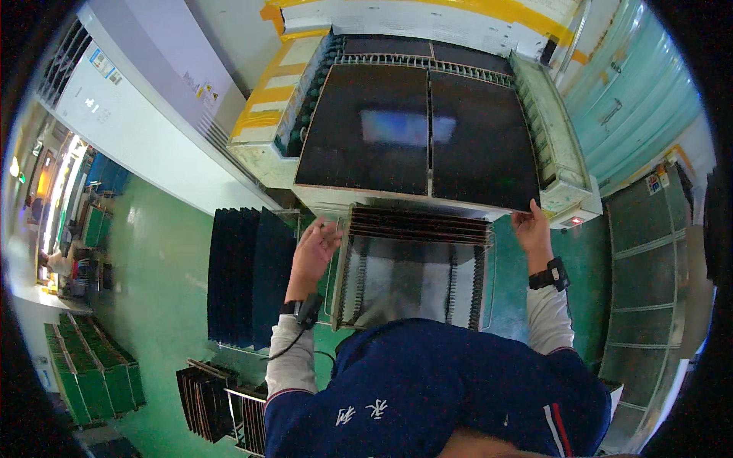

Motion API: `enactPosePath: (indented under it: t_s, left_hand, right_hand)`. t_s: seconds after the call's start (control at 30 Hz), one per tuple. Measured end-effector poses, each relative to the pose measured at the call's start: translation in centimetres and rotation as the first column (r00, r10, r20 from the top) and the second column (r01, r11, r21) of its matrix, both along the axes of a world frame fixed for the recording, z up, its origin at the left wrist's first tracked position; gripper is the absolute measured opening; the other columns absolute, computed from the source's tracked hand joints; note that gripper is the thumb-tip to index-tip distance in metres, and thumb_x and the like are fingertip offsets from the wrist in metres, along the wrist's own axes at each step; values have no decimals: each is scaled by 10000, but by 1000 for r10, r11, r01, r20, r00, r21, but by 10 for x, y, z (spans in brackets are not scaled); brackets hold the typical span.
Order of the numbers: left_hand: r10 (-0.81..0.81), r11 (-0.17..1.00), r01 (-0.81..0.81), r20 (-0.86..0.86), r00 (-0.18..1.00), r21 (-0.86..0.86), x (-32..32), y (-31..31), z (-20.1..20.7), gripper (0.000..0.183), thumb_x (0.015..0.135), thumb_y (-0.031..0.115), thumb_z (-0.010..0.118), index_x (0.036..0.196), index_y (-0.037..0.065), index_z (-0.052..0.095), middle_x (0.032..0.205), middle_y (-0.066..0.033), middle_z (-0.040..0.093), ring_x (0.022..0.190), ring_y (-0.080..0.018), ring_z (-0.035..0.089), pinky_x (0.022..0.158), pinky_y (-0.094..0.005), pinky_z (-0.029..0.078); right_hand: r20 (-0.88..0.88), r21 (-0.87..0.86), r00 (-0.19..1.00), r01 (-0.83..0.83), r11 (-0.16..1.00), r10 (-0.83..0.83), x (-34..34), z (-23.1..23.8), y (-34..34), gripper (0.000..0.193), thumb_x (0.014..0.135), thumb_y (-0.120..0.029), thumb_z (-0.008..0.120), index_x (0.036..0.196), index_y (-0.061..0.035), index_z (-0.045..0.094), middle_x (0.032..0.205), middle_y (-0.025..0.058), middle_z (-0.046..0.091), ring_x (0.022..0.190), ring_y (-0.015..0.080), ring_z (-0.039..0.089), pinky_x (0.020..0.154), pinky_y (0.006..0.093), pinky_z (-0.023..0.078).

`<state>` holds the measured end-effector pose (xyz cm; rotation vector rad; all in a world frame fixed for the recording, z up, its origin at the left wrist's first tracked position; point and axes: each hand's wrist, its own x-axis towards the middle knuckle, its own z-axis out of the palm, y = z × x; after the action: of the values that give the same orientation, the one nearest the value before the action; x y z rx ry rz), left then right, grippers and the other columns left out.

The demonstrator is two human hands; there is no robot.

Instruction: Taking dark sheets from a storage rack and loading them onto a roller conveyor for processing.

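Observation:
Two large black panels [485, 164] lie side by side on the roller conveyor [561, 141] in front of me, a thin gap between them. At the near right corner of the right panel is my right hand [532, 227], its fingers closed at the edge. My left hand [316, 244] is apart from the panels, fingers spread and holding nothing, beside the upper left of a metal rack [342, 294]. Several thin dark panels [420, 225] stand in the rack's far end, below the conveyor's front edge. Toothed strips line the rack's sides.
On the left, more dark panels [248, 275] stand upright, with a smaller rack of boards [206, 401] nearer me. Green boards [95, 370] are stacked farther left. A white cabinet [153, 130] flanks the conveyor; a grey metal panelled unit [645, 267] stands right.

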<state>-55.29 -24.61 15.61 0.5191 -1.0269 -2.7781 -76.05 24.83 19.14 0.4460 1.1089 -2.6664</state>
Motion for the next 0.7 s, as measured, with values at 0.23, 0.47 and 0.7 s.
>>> enactPosePath:
  t_s: [0.23, 0.47, 0.7]
  left_hand:
    - [-24, 999, 17, 152, 988, 48, 67, 24, -45, 433, 980, 210, 489, 1351, 14, 384, 1259, -173, 525, 1105, -289, 568, 926, -401, 484]
    - [-6, 996, -33, 401, 916, 89, 130, 41, -104, 364, 947, 212, 550, 1245, 24, 456, 1172, -164, 574, 1065, -309, 584, 891, -398, 495]
    - [26, 992, -82, 483, 875, 95, 165, 46, -138, 374, 948, 173, 524, 1262, -6, 429, 1178, -192, 568, 1054, -335, 596, 884, -412, 508]
  right_hand:
    - [44, -24, 999, -29, 999, 30, -14, -14, 13, 225, 903, -238, 627, 926, -17, 594, 862, 116, 646, 797, 264, 643, 714, 373, 568]
    - [16, -19, 996, -92, 996, 93, -14, -16, 11, 244, 924, -246, 596, 888, -5, 576, 944, 138, 645, 877, 264, 637, 780, 353, 563]
    - [12, 160, 957, -289, 944, 291, 4, -27, -7, 245, 924, -259, 583, 980, -23, 619, 1022, 133, 662, 925, 240, 646, 814, 343, 535]
